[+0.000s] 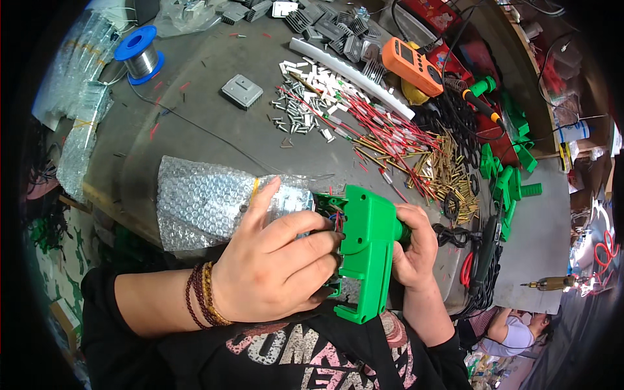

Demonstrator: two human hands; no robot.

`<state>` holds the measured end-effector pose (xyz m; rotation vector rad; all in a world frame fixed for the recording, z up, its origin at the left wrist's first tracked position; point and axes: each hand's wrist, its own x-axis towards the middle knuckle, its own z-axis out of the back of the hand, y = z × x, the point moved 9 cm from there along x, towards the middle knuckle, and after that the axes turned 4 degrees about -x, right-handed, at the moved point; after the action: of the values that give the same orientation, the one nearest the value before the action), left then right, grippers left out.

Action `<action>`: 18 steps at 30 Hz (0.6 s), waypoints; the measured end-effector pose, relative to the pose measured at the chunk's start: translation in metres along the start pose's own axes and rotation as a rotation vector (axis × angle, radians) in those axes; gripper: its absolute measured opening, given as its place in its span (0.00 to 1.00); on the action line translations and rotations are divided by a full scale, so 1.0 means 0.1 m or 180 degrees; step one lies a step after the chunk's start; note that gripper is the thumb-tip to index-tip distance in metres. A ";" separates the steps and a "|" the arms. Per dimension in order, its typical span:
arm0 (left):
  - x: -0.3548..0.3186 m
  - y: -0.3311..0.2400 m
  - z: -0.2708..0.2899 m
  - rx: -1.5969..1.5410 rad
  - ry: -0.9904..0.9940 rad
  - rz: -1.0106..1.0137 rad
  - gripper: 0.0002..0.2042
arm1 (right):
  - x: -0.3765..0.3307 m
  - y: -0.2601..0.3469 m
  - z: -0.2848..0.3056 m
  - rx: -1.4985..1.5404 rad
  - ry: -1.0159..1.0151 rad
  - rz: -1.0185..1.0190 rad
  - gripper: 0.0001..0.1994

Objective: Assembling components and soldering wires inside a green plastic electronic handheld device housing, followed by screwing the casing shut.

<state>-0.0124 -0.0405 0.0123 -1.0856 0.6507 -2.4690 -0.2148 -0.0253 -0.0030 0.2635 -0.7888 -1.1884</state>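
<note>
Close to my body, a green plastic housing (pixel 369 227) with a handle-like loop is held between my two hands. My right hand (pixel 417 244) is closed around its right end, thumb below and fingers above. My left hand (pixel 276 263) lies over its open left side, fingertips pressed at the edge where thin wires (pixel 336 220) show; the left index finger points away over the wrap. A bubble-wrapped part (pixel 208 201) with a yellow rubber band adjoins the housing on the left. The left thumb and the inside of the housing are mostly hidden.
Beyond lie a grey finned metal block (pixel 241 91), a solder spool (pixel 140 57), loose screws (pixel 302 110), red wires (pixel 383 127) and brass-coloured pins (pixel 458 185). An orange meter (pixel 413 67), a white plastic strip (pixel 354 77) and green parts (pixel 507 185) stand farther right. A person (pixel 510 331) sits at lower right.
</note>
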 end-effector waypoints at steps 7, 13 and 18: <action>0.09 -0.07 -0.07 0.0138 0.0427 -0.0093 0.12 | -0.05 -0.10 0.02 0.0433 -0.0104 -0.0277 0.19; 0.13 -0.04 -0.17 0.0243 0.0824 -0.0039 0.11 | -0.05 -0.15 0.00 0.0756 -0.0107 -0.0384 0.20; 0.13 -0.02 -0.10 0.0147 0.0506 0.0143 0.14 | 0.01 -0.03 0.00 0.0267 0.0029 0.0015 0.22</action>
<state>-0.0288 -0.0427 0.0151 -0.8545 0.6532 -2.5364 -0.2164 -0.0272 -0.0045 0.3359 -0.8321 -1.1504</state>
